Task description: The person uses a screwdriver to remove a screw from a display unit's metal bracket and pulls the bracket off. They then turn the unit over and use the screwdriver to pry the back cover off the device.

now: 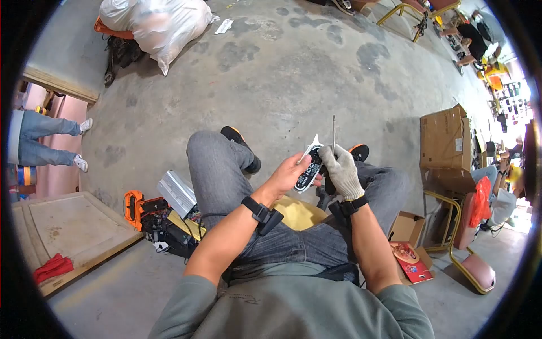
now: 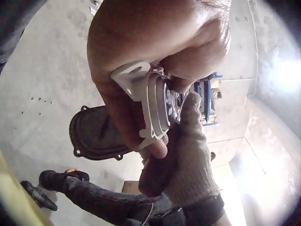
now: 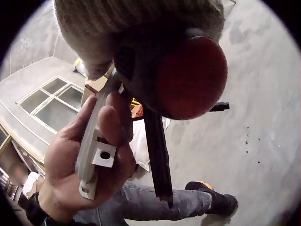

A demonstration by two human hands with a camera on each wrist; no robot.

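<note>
My bare left hand (image 1: 282, 179) (image 2: 155, 35) (image 3: 66, 157) grips an oval part with a black patterned face (image 1: 305, 176) and a white edge, which has tabs with holes (image 3: 104, 154). My gloved right hand (image 1: 344, 176) (image 2: 190, 162) (image 3: 136, 19) holds a screwdriver by its dark handle with a red end (image 3: 194, 77); its metal shaft (image 1: 333, 131) points away from me. The gloved thumb lies close to the oval part; contact is unclear. Behind the left fingers is a dark oval cover (image 2: 96, 134); what supports it is partly hidden.
A yellow surface (image 1: 299, 213) lies between the legs. Tools and a silver part (image 1: 177, 193) are on the left, beside a wooden panel (image 1: 73, 231). An opened box (image 1: 407, 229), a cardboard carton (image 1: 443, 138) and chairs stand on the right; white bags (image 1: 166, 28) are at the upper left.
</note>
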